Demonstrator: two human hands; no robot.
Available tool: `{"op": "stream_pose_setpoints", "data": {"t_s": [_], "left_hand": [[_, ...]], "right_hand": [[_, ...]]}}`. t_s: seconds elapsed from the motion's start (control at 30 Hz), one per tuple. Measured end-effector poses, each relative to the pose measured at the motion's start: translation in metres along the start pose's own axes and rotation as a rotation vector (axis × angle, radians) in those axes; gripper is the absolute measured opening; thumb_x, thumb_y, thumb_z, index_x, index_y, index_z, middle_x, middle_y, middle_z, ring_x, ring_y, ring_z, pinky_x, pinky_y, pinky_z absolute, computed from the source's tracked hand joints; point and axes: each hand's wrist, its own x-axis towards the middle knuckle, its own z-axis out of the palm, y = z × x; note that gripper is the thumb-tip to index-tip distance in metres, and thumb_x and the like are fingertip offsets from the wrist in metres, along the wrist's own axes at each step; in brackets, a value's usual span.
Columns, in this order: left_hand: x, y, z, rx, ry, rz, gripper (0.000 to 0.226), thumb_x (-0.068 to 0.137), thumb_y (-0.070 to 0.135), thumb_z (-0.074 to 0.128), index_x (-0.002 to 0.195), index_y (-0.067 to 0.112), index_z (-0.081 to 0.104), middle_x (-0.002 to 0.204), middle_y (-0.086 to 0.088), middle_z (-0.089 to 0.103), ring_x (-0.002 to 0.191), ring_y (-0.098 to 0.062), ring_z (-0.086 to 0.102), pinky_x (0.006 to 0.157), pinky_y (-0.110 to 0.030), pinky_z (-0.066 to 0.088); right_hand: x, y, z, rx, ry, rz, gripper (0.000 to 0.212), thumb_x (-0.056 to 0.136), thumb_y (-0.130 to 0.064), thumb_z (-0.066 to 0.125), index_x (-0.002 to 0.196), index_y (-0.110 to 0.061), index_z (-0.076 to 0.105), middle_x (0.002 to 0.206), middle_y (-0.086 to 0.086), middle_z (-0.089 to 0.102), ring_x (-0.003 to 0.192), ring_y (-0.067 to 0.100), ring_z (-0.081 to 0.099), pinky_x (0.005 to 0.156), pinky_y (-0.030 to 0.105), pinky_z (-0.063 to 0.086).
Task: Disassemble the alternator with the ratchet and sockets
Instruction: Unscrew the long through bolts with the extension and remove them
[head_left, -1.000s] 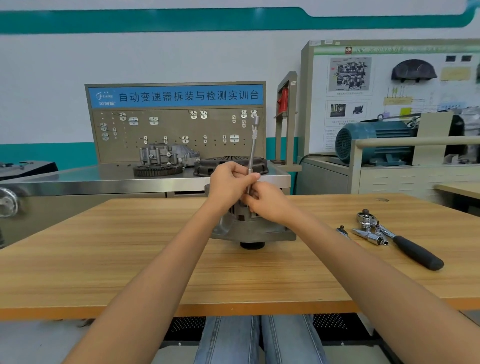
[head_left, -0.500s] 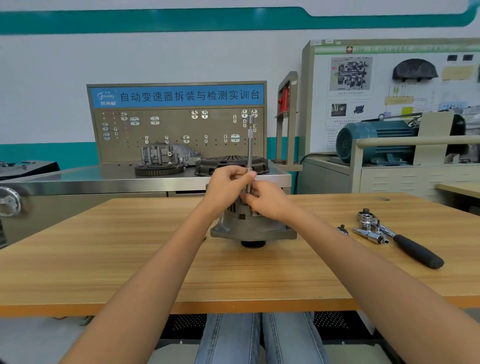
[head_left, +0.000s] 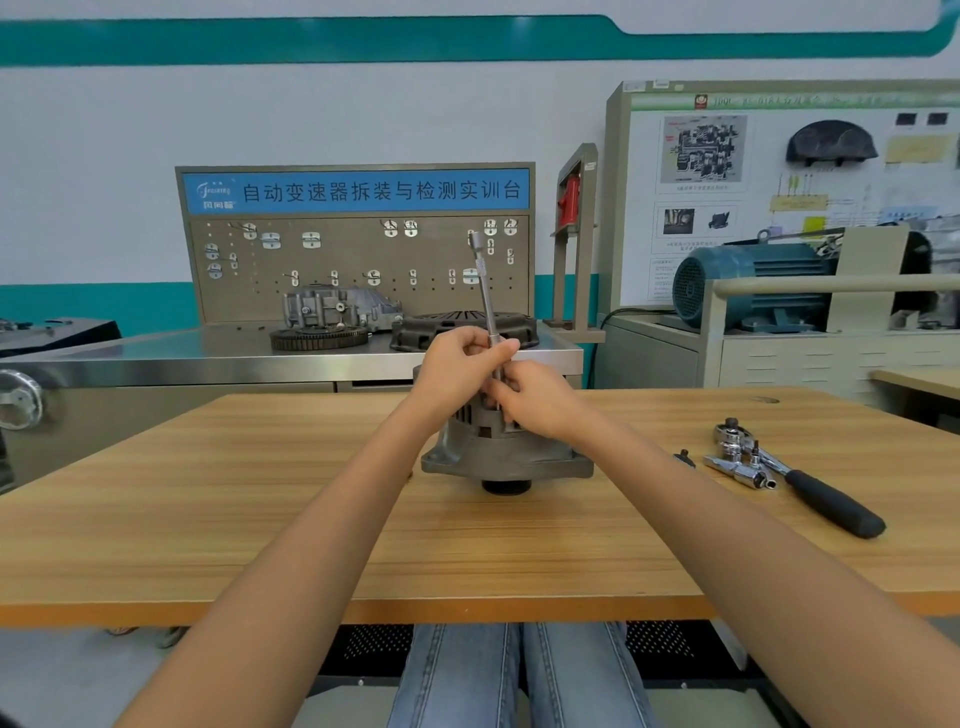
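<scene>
A grey alternator (head_left: 506, 457) stands on the wooden table (head_left: 260, 499), pulley side down. A long silver extension bar (head_left: 485, 291) rises from its top, leaning slightly left. My left hand (head_left: 462, 371) grips the bar's lower part. My right hand (head_left: 535, 397) pinches the bar just below, right over the alternator's top. The bar's lower tip and the fastener under it are hidden by my fingers. The ratchet (head_left: 810, 483) with a black handle lies on the table to the right, beside loose sockets (head_left: 737, 465).
A small dark part (head_left: 684, 458) lies left of the sockets. Behind the table is a steel bench (head_left: 156, 364) with a gear ring, a housing and a clutch cover, backed by a pegboard (head_left: 358, 270). A blue motor (head_left: 748, 286) sits at the back right.
The extension bar's top has swung from leaning right, through upright, to leaning left. Both hands stay on its lower part over the alternator.
</scene>
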Motion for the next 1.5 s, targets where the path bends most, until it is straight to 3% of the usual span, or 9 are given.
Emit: {"op": "stream_pose_setpoints", "data": {"t_s": [0.17,0.37,0.67,0.77,0.83,0.93,1.03,1.17,1.5], "left_hand": [[0.000,-0.006,-0.006,-0.098,-0.079,-0.008,0.019,0.095,0.024,0.058,0.084,0.014,0.070,0.100,-0.009,0.070,0.078,-0.006,0.063,0.058,-0.015,0.051],[0.006,-0.007,-0.005,-0.072,-0.025,-0.021,0.026,0.084,0.020,0.073,0.062,0.022,0.058,0.048,0.018,0.054,0.048,0.008,0.051,0.049,-0.006,0.038],[0.012,0.000,0.001,0.054,0.002,-0.040,0.036,0.082,0.027,0.075,0.059,0.018,0.048,0.048,0.013,0.045,0.040,0.008,0.045,0.042,-0.005,0.033],[0.008,0.000,-0.003,0.048,-0.079,-0.012,0.028,0.092,0.030,0.062,0.066,0.020,0.057,0.047,0.019,0.051,0.046,0.010,0.048,0.054,-0.010,0.036],[0.005,-0.001,-0.005,0.001,-0.133,-0.006,0.021,0.097,0.027,0.054,0.089,0.015,0.070,0.068,0.020,0.063,0.067,0.011,0.060,0.070,-0.021,0.043],[0.003,-0.004,-0.009,-0.031,-0.116,-0.008,0.024,0.097,0.023,0.054,0.111,0.013,0.069,0.103,0.013,0.066,0.099,0.010,0.045,0.090,-0.036,0.047],[0.006,-0.005,-0.009,-0.035,-0.080,-0.023,0.009,0.091,0.026,0.064,0.095,0.020,0.070,0.087,0.011,0.067,0.082,0.002,0.064,0.078,-0.024,0.046],[0.009,-0.007,-0.001,-0.039,0.021,-0.056,0.019,0.082,0.028,0.074,0.075,0.021,0.058,0.071,0.008,0.057,0.070,-0.003,0.055,0.067,-0.021,0.042],[0.002,-0.001,0.000,-0.012,-0.040,0.001,0.015,0.094,0.027,0.059,0.084,0.018,0.065,0.082,0.006,0.064,0.074,0.000,0.056,0.069,-0.019,0.041]], "right_hand": [[0.003,0.001,0.000,-0.010,-0.018,0.012,0.027,0.099,-0.026,0.044,0.102,-0.006,0.062,0.090,0.016,0.069,0.078,0.032,0.063,0.076,0.049,0.053],[0.002,0.000,0.000,0.015,0.012,-0.010,0.030,0.098,-0.026,0.047,0.099,-0.001,0.062,0.072,0.014,0.063,0.067,0.025,0.058,0.073,0.045,0.051],[0.001,0.003,0.002,0.054,0.039,-0.016,0.030,0.098,-0.030,0.047,0.104,-0.003,0.060,0.062,-0.001,0.058,0.061,0.013,0.057,0.074,0.039,0.052],[0.003,0.004,0.002,0.051,0.041,-0.010,0.026,0.097,-0.029,0.048,0.097,-0.005,0.059,0.061,-0.001,0.056,0.057,0.011,0.053,0.069,0.038,0.050],[0.004,0.004,0.002,0.039,0.043,-0.009,0.022,0.097,-0.030,0.049,0.089,-0.010,0.057,0.063,0.000,0.055,0.059,0.013,0.052,0.068,0.039,0.050],[0.005,0.004,0.002,0.024,0.042,0.006,0.028,0.097,-0.030,0.049,0.091,-0.005,0.059,0.068,0.006,0.055,0.063,0.018,0.052,0.070,0.043,0.050],[0.005,0.004,0.003,0.019,0.042,0.009,0.026,0.096,-0.028,0.050,0.086,-0.006,0.057,0.067,0.006,0.054,0.063,0.020,0.052,0.071,0.044,0.051],[0.003,0.003,0.004,0.026,0.056,-0.001,0.027,0.096,-0.030,0.051,0.098,-0.005,0.060,0.064,0.002,0.057,0.064,0.019,0.057,0.072,0.042,0.052],[0.004,0.005,0.005,0.038,0.062,0.001,0.019,0.097,-0.029,0.048,0.090,-0.013,0.056,0.063,-0.002,0.057,0.060,0.013,0.056,0.068,0.037,0.051]]}}
